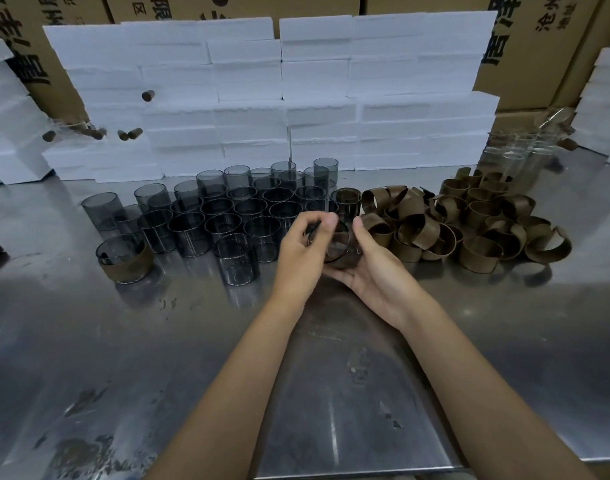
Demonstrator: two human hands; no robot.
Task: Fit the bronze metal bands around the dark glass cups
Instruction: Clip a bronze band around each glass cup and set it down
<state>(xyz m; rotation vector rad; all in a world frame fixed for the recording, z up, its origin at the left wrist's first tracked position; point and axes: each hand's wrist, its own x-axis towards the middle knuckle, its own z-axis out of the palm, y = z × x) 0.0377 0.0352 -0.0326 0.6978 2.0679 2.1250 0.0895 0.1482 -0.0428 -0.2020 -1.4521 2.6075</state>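
Both hands hold 1 tilted cup [341,249] above the desk [123,341]. The left hand [305,254] pinches its rim with its fingers; the right hand [372,268] cradles it, fingers curled underneath. Bare cups [227,216] stand left, bands [469,220] heaped right.

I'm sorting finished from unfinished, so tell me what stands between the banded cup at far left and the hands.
In the head view, unbanded dark glass cups stand between the banded cup and the left hand.
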